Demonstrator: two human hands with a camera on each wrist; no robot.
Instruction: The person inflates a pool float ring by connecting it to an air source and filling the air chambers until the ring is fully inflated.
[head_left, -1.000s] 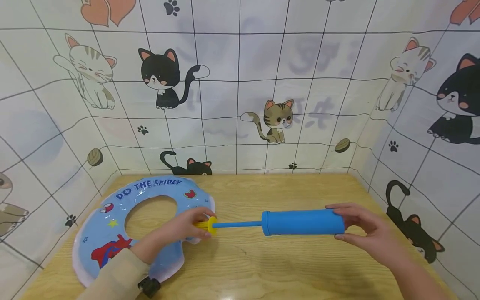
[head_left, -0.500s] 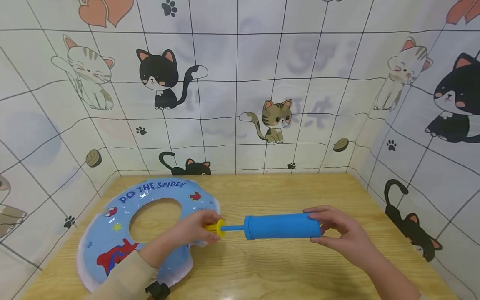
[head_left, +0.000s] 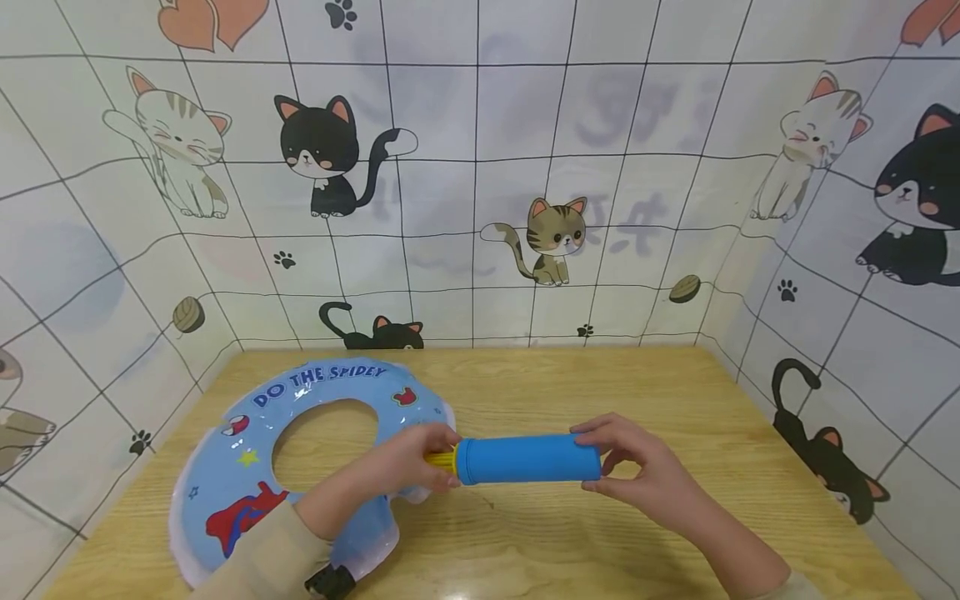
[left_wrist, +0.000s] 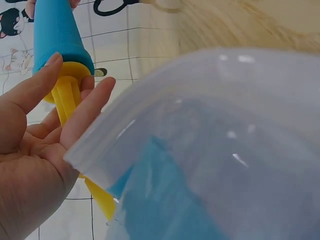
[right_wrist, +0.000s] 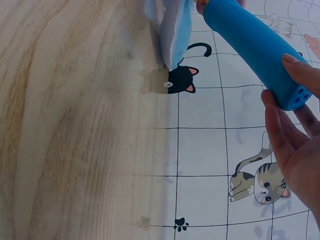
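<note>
A blue, tube-shaped water squirter [head_left: 528, 459] lies level between my two hands above the table. Several holes show in its right end in the right wrist view. My left hand [head_left: 418, 457] holds the yellow handle [left_wrist: 67, 95] at the other end, thumb on one side and fingers on the other. That handle sits right against the tube's ridged collar, and no plunger rod is visible between them. With thumb and fingers, my right hand [right_wrist: 300, 130] grips the holed end of the tube. Behind my left forearm is a light-blue inflatable swim ring [head_left: 197, 467], lying on the table.
The wooden table [head_left: 570, 542] runs back to a wall covering [head_left: 450, 167] printed with cats and grid lines. Similar covering closes in both sides. A black wrist camera [head_left: 330, 581] on the left sleeve lies over the swim ring's front edge.
My right hand has moved left with the tube, sliding it over the blue plunger rod until the rod is hidden. My left hand and the swim ring have shifted slightly right.
</note>
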